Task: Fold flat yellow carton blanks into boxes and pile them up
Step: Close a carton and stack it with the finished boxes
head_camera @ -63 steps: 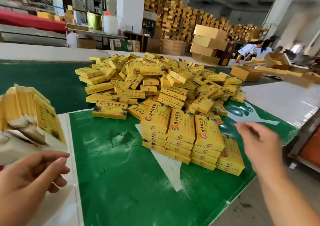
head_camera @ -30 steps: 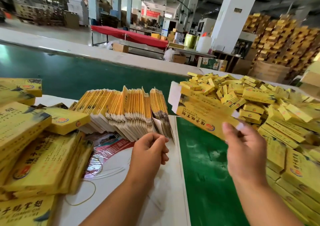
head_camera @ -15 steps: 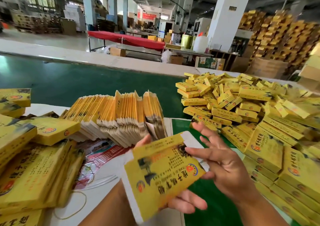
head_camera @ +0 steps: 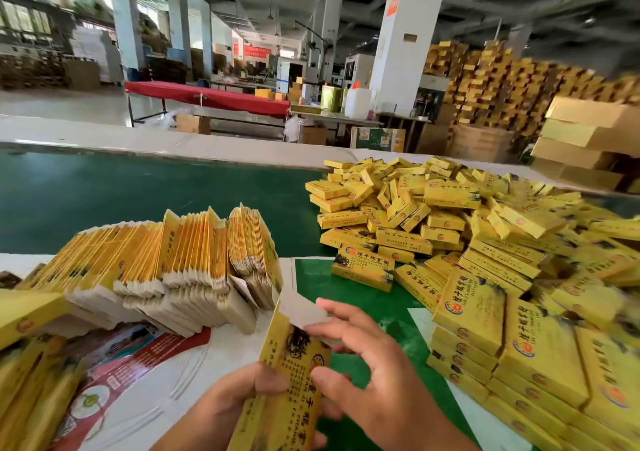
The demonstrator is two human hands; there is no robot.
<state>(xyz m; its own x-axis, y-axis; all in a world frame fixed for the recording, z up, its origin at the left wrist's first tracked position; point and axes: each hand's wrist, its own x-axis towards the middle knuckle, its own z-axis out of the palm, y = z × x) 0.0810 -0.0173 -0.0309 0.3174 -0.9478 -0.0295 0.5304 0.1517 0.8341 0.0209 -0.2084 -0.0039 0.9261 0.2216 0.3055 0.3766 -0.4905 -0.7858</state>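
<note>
We hold one yellow carton (head_camera: 291, 378) over the near edge of the bench (head_camera: 138, 191), long axis running away from us and tipped a little to the right. Its white end flap (head_camera: 300, 310) is at the far end, pointing toward the bench's middle.

Left hand (head_camera: 239, 398): curled around the carton's near left side, thumb across the printed face. Right hand (head_camera: 374, 374): thumb presses the printed face near mid-length, fingertips reach to the white flap; this hand grips the carton too.

Flat blanks (head_camera: 166, 263) stand on edge in a fanned row just beyond the left hand, toward the bench's left side, on a white sheet (head_camera: 166, 378). More yellow cartons (head_camera: 31, 364) lie blurred at the near left corner.

Folded boxes: a neat stack (head_camera: 512, 350) along the near right edge, just beside the right hand; a loose heap (head_camera: 433, 205) behind it toward the far right corner.
</note>
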